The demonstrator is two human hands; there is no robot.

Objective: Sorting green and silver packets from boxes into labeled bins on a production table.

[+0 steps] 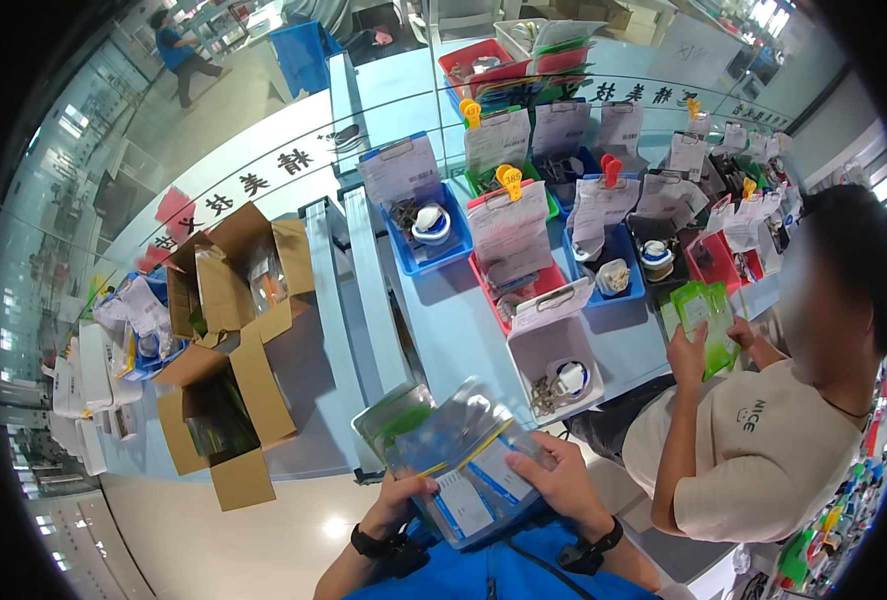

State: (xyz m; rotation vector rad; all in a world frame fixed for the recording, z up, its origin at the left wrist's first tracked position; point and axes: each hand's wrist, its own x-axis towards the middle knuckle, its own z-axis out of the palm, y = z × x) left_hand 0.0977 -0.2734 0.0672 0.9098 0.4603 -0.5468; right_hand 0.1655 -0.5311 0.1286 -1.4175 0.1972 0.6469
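A stack of clear zip bags (458, 450) with white labels and yellow strips sits between my two hands, low in the head view. My left hand (400, 497) grips the stack's lower left edge. My right hand (560, 475) holds its right side, thumb on top. A green-edged bag (395, 417) shows at the back of the stack. Both wrists wear black bands.
A light blue table (443, 320) carries several blue, red and white bins (553, 350) with paper sheets clipped on. A seated person on the right holds green packets (705, 312). Open cardboard boxes (225, 400) stand on the floor to the left. Another person walks far off at top left.
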